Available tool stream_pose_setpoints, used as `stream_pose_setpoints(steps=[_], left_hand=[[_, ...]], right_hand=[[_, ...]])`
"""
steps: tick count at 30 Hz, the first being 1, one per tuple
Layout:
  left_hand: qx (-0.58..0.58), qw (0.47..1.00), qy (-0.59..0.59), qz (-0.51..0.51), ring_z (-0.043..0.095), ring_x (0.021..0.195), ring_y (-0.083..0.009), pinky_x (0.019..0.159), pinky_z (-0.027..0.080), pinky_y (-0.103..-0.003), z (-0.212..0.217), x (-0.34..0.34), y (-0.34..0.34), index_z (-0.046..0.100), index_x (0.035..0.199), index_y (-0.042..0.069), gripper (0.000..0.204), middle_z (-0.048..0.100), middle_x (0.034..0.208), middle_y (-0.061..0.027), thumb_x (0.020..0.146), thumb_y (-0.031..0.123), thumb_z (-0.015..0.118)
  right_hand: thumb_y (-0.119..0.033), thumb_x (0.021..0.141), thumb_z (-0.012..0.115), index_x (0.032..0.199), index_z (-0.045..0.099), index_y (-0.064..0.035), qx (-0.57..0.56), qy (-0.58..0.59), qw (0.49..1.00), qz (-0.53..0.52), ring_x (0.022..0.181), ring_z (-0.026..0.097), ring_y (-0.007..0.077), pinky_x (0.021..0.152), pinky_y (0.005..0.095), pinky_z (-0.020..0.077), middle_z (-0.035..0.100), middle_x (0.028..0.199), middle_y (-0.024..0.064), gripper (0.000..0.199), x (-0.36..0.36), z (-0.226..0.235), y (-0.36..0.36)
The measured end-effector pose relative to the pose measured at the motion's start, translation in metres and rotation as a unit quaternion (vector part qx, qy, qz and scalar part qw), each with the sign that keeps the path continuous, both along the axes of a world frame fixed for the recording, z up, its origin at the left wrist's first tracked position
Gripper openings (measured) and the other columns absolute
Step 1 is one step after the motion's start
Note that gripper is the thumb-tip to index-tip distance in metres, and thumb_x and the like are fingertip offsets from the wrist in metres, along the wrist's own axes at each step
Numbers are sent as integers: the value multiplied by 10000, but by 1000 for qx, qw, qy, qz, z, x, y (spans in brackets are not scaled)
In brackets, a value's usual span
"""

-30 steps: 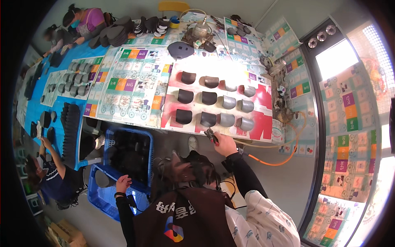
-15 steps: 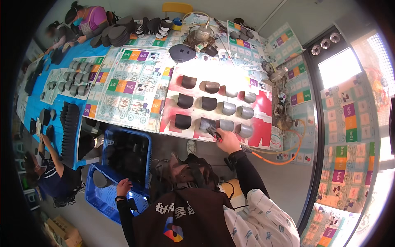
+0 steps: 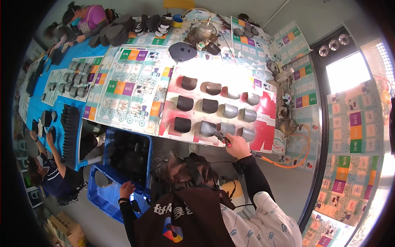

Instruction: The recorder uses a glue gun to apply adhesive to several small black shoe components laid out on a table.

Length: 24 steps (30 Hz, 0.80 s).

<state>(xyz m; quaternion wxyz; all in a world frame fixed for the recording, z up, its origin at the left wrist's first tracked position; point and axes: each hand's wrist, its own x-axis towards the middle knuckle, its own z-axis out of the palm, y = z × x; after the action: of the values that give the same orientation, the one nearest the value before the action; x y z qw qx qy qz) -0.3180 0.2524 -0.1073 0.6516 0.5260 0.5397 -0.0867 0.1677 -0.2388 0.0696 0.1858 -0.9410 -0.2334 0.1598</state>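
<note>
My right hand (image 3: pixel 238 147) is closed round a small spray gun (image 3: pixel 222 138) with a dark nozzle and some red on its body. The gun's nozzle points leftward at the front edge of the board, close to a grey curved piece (image 3: pixel 207 128). Rows of such pieces lie on a red and white sheet (image 3: pixel 263 136): those to the left, like one dark piece (image 3: pixel 182 124), look matt black, those to the right, like one pale piece (image 3: pixel 248 115), shiny grey. My left hand (image 3: pixel 127 189) hangs over the blue basket (image 3: pixel 96 201), fingers loosely bent, holding nothing visible.
An orange hose (image 3: pixel 284 166) curves off to the right. Beside the table stands a blue crate (image 3: pixel 150 144) with dark contents. A metal pot (image 3: pixel 204 31) and stacked black pieces (image 3: pixel 117 35) sit at the back. Co-workers (image 3: pixel 57 166) work along the blue-covered table (image 3: pixel 55 92).
My right hand has drawn the spray gun right and slightly nearer to me, away from the second front-row piece, whose face looks lighter. My left hand has shifted slightly. The view has tilted a little.
</note>
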Motion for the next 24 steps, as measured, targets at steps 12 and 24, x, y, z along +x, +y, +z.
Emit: stream_pose_setpoints(steps=[12,24], left_hand=[[-13,1000,-4,-13,728,779,-196,574,527,-269,1,34,9,631,1268,70,329,751,999,-112,960,184,604],[9,1000,22,-2,724,764,-186,570,520,-273,6,31,1,642,1255,88,313,754,972,-103,969,211,616]], right_hand=[[-152,769,615,942,622,-94,15,41,998,34,791,660,442,693,559,491,675,797,204,183,-15,-22,-5],[-100,756,619,949,662,-46,61,67,995,41,794,625,483,704,540,490,642,794,259,205,66,-3,5]])
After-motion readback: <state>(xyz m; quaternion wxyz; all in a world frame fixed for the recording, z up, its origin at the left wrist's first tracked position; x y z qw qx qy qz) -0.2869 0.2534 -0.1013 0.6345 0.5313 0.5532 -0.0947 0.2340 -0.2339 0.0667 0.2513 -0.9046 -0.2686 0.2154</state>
